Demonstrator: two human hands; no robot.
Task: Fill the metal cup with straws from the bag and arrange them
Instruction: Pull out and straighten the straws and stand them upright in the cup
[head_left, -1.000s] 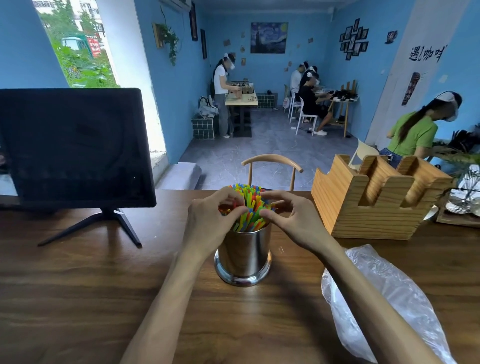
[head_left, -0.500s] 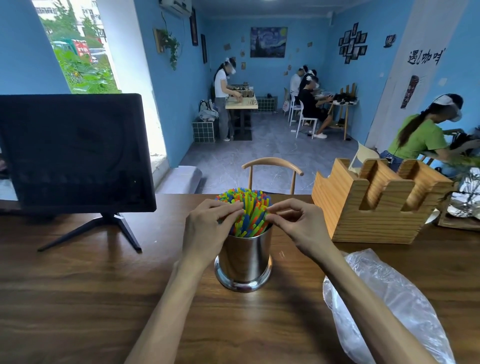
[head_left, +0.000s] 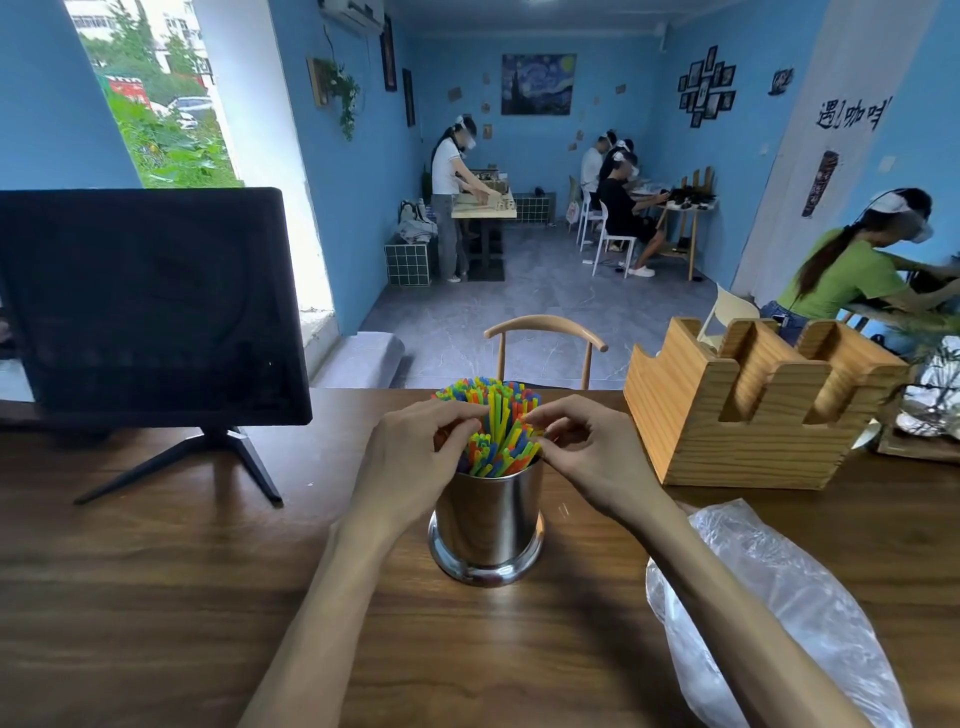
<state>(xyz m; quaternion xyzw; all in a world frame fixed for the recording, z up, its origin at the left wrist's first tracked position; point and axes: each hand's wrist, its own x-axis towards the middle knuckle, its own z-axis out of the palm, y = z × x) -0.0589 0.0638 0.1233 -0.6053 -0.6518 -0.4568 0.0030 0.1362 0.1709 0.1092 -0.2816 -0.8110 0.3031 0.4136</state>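
Note:
A shiny metal cup (head_left: 487, 525) stands on the wooden table (head_left: 156, 597), packed with many coloured straws (head_left: 498, 431) that stick up and lean a little. My left hand (head_left: 410, 462) is at the cup's left rim, its fingers curled in among the straws. At the right rim, my right hand (head_left: 587, 457) pinches some straw tips between thumb and fingers. A crumpled clear plastic bag (head_left: 769, 613) lies on the table to the right, under my right forearm.
A black monitor (head_left: 150, 306) on a stand sits at the left. A wooden holder (head_left: 748, 410) stands at the right, a chair back (head_left: 545, 338) behind the table. Other people work at tables farther back in the room.
The view has tilted up a little. Both hands stayed at the cup's top and shifted their fingers among the straws; some straws now stand more upright.

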